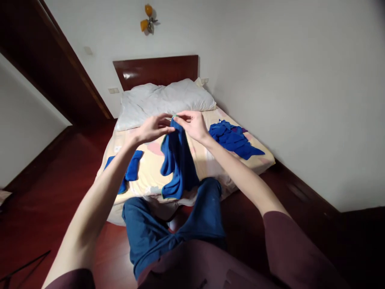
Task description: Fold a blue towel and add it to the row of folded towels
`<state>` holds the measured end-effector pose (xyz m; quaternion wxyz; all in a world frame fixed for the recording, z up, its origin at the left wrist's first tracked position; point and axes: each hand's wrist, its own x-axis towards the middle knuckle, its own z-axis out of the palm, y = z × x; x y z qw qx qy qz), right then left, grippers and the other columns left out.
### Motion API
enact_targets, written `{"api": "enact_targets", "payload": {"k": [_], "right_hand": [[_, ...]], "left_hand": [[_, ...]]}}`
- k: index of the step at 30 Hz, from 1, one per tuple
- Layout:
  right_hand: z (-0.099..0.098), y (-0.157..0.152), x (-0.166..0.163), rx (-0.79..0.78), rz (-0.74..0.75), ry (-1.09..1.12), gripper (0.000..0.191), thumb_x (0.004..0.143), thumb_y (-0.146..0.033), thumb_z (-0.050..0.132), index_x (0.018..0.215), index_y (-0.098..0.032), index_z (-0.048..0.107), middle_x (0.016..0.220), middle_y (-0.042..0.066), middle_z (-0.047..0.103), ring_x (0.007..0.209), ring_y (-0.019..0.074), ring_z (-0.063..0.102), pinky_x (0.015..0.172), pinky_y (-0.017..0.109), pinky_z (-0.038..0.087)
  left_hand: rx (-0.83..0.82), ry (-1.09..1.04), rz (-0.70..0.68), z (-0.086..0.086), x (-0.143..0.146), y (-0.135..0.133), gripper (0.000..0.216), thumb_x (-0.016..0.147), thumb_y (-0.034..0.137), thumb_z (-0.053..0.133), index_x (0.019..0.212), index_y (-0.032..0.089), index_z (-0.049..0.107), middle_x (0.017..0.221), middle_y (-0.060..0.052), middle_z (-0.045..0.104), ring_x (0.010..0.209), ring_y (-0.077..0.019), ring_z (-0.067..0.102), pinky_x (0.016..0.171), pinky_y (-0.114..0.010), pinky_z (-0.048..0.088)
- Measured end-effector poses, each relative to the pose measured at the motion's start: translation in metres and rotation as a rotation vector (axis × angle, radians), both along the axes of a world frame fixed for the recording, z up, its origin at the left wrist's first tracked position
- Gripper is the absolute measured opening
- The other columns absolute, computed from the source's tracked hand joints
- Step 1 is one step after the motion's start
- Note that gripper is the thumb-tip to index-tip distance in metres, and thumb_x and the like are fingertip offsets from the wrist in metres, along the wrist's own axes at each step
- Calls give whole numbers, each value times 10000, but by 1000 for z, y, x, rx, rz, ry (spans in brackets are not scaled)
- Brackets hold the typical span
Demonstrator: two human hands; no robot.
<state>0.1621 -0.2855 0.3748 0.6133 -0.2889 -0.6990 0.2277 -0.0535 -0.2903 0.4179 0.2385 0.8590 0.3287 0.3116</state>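
Note:
A blue cloth (179,160) with a thin green edge hangs in loose folds in front of me, over the near part of the bed. My right hand (194,125) pinches its top edge between thumb and fingers. Close beside it, my left hand (154,128) has thumb and fingers closed at the same top corner; exactly how much cloth lies between them is hard to see. The lower end of the cloth reaches down near the mattress edge, between my knees.
On the bed's right side lies a crumpled heap of blue cloths (230,138). Folded blue cloths (134,165) lie at the left, partly behind my forearm. Pale pillows (168,96) rest against the brown headboard (159,70). A white wall (300,100) stands to the right.

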Motion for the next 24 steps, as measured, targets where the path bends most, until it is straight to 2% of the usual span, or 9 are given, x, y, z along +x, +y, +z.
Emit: {"api": "enact_targets", "payload": {"k": [2, 4, 6, 8, 10, 14, 17, 21, 24], "right_hand": [[-3, -7, -9, -21, 36, 17, 589, 838, -715, 722, 986, -144, 720, 913, 37, 727, 876, 167, 726, 825, 302, 625], [-14, -15, -11, -84, 89, 53, 583, 840, -711, 722, 1027, -159, 696, 933, 25, 713, 848, 147, 716, 788, 277, 626], [-36, -24, -8, -178, 165, 69, 567, 833, -680, 752, 1077, -173, 676, 957, 16, 707, 794, 124, 697, 718, 251, 619], [-71, -34, -7, -276, 227, 32, 523, 810, -599, 811, 1085, -174, 679, 976, 18, 717, 771, 118, 687, 662, 234, 599], [-117, -45, -9, -363, 235, -53, 425, 780, -469, 856, 1038, -167, 704, 967, 26, 736, 768, 122, 689, 636, 223, 574], [-215, -72, -21, -539, 162, -241, 166, 779, -230, 787, 928, -164, 754, 875, 24, 771, 741, 135, 712, 654, 225, 551], [-274, -90, -36, -680, 139, -362, 221, 775, -201, 782, 994, -174, 779, 916, 35, 798, 815, 172, 752, 724, 249, 574], [-327, -102, -66, -595, 154, -500, 534, 674, -222, 891, 1184, -161, 742, 1210, 113, 770, 1159, 288, 718, 1029, 367, 552], [-350, -95, -90, -597, 88, -541, 552, 746, -206, 825, 1279, -156, 692, 1322, 149, 713, 1246, 321, 667, 1097, 412, 509]], "left_hand": [[-32, -10, -38, -5, 15, -7, 525, 860, 580, 774, 1050, 100, 681, 864, -42, 669, 797, -167, 637, 728, -265, 503], [-5, -32, 53, -9, 18, -15, 446, 911, 551, 727, 885, 111, 660, 738, -3, 593, 692, -127, 570, 636, -236, 439], [29, -67, 174, -9, 13, -24, 387, 976, 474, 664, 826, 119, 630, 689, 19, 535, 644, -96, 512, 587, -217, 381], [94, -115, 274, -6, 6, -31, 350, 1008, 417, 627, 836, 112, 618, 701, 33, 509, 650, -71, 483, 582, -197, 345], [181, -160, 335, -2, -2, -33, 371, 1017, 431, 611, 887, 84, 623, 746, 38, 499, 700, -58, 502, 616, -178, 342], [329, -251, 345, 5, -15, -28, 467, 995, 514, 615, 904, 57, 611, 766, 45, 459, 761, -70, 612, 691, -181, 390], [402, -310, 326, 9, -23, -26, 437, 964, 513, 680, 833, 110, 576, 733, 52, 452, 740, -88, 676, 692, -193, 462], [437, -240, 386, 14, -29, -37, 487, 963, 596, 655, 835, 137, 552, 745, 47, 436, 837, -160, 740, 777, -282, 570], [431, -173, 447, 17, -35, -46, 519, 966, 630, 621, 837, 133, 547, 734, 49, 416, 883, -199, 754, 789, -306, 573]]}}
